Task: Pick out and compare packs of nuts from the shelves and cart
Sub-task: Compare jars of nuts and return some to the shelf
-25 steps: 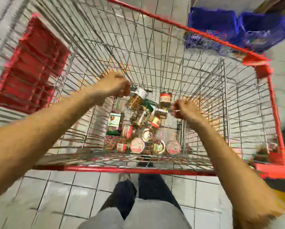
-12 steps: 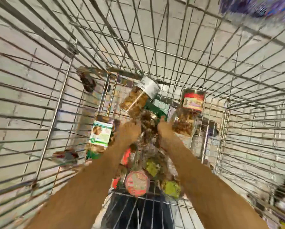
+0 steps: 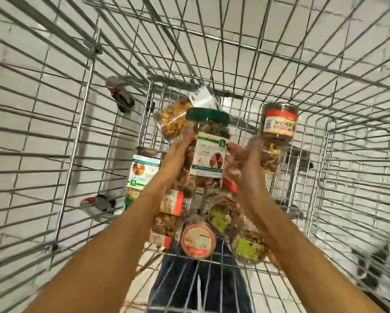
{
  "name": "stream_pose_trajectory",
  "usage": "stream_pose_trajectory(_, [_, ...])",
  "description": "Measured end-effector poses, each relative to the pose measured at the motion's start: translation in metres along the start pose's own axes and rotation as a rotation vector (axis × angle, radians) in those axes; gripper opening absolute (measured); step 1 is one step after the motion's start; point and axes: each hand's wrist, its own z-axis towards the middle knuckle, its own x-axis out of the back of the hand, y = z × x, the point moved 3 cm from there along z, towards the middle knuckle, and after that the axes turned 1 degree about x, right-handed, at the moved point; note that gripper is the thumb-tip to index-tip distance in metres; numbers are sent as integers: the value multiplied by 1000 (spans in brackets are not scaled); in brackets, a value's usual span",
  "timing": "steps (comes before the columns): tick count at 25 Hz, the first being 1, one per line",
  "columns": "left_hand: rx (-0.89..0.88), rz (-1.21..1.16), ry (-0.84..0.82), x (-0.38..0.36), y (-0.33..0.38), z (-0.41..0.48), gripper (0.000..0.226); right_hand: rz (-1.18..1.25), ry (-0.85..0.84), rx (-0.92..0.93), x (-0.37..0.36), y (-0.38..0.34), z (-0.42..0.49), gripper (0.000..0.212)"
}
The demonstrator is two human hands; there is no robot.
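Deep inside the wire cart point(image 3: 81, 136), both my hands hold one clear jar of mixed nuts point(image 3: 208, 152) with a dark green lid and a white and green label. My left hand point(image 3: 178, 152) grips its left side and my right hand point(image 3: 246, 159) grips its right side. The jar is raised above the other packs. Behind it lie a jar of golden nuts point(image 3: 171, 120) with a white label and a jar with a red and yellow label point(image 3: 277, 132). A matching green-labelled jar point(image 3: 142, 175) stands at the left.
Several more nut tubs lie on the cart floor below my wrists, among them a round tub with an orange-red lid point(image 3: 198, 241) and tubs with green labels point(image 3: 246, 247). Wire walls close in on all sides. Cart wheels point(image 3: 121, 98) and grey floor tiles show through the mesh.
My hands went from the cart's upper walls down into the cart, closed on the green-lidded jar and lifted it. The camera moved in much closer to the cart floor.
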Motion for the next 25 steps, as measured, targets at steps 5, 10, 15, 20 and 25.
stream_pose_trajectory(5, [45, -249, -229, -5, 41, -77, 74, 44, -98, 44, 8, -47, -48, 68])
stream_pose_trajectory(10, [29, -12, -44, -15, 18, -98, 57, -24, -299, -105, -10, -39, -64, 73])
stream_pose_trajectory(15, [65, 323, 492, 80, -34, -58, 50, 72, -145, -146, -5, -15, -32, 75])
stream_pose_trajectory(20, [138, 759, 566, 93, -71, -18, 68, 79, -68, -158, 12, 4, -7, 74])
stream_pose_trajectory(25, [-41, 987, 673, 74, -58, 25, 113, 34, -31, -157, 34, 13, 8, 73])
